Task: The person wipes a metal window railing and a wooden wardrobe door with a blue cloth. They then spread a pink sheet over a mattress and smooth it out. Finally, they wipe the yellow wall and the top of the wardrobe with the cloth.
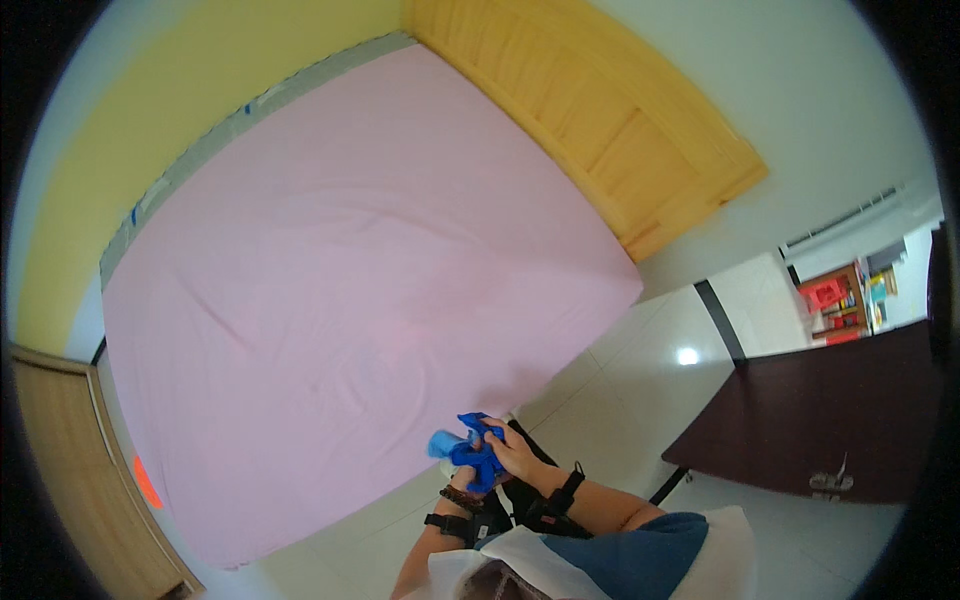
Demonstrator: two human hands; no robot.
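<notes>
Both of my hands are together in front of my body, close to the near edge of a bed with a smooth pink sheet [337,277]. My right hand [516,451] grips a crumpled bright blue piece of thin material [480,459], cloth or plastic, I cannot tell which. From below, my left hand [463,480] holds the same bundle, partly hidden by it. A lighter blue part [445,443] sticks out at its left side. Black straps [450,525] go around both wrists, and a beaded bracelet [461,497] is on the left one.
A yellow wooden headboard [622,127] stands along the bed's upper right side. At right is a dark brown door [810,420] with a metal handle [831,482]. Pale floor tiles [637,360] lie between them. A wooden cabinet [75,450] stands at lower left, near an orange object [147,482].
</notes>
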